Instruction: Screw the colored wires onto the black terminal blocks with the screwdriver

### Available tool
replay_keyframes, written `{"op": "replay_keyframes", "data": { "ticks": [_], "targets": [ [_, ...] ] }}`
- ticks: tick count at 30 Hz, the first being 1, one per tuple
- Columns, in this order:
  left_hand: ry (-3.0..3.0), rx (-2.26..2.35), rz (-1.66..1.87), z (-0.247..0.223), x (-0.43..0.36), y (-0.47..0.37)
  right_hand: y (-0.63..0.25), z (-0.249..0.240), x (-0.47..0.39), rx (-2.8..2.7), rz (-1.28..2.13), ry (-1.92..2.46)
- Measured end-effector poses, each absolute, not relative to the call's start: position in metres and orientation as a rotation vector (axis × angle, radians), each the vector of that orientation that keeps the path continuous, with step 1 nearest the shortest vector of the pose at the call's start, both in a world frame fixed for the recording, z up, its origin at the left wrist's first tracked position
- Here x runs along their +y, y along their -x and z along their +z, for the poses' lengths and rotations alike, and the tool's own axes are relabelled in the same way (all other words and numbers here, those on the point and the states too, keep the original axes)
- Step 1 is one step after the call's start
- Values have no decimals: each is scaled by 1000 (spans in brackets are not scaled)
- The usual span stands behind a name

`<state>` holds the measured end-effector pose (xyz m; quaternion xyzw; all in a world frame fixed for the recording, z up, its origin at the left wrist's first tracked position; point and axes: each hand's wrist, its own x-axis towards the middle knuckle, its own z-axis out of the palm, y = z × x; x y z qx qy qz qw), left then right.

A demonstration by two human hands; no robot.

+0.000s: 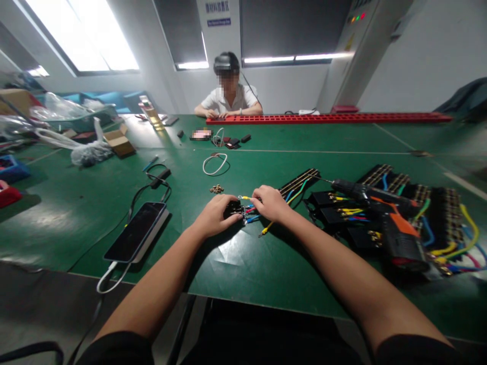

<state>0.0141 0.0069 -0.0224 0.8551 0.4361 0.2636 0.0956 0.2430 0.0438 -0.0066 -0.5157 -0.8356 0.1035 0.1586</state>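
Note:
My left hand (pixel 216 218) is closed around a small black electrical block (pixel 233 207) lying on the green table, with the thumb along its near side. Blue and red wires run from the block's right side under my right hand (pixel 271 203). That hand pinches a yellow wire (pixel 246 198), whose ring terminal points left above the block. Another yellow wire end with a metal lug (pixel 263 232) sticks out below my right palm. Beyond it lies a black strip with brass terminal rows (pixel 300 183), joined by coloured wires. A small pile of brass screws (pixel 216 189) sits just behind my left hand.
A cordless drill (pixel 399 228) rests on several wired black assemblies at right. At left lies a phone (pixel 136 230) on a white block with cables. Across the table (pixel 171 274), a person in white (pixel 232 99) sits behind a long red rail (pixel 327 119). A cardboard box (pixel 119 142) stands far left.

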Motion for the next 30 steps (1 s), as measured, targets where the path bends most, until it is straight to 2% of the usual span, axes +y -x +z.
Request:
{"op": "replay_keyframes", "data": {
  "ticks": [11,16,20,30],
  "targets": [
    [-2525,1265,822,-24,10,-18,-251,-7,48,-2333,332,1447],
    [-2524,1268,827,-24,12,-17,-259,-8,41,-2430,333,1250],
    [-2533,1279,808,-24,12,-17,-261,-16,39,-2455,280,1125],
    [-2528,1298,828,-24,11,-19,-256,-26,34,-2446,122,1156]
  ]
}}
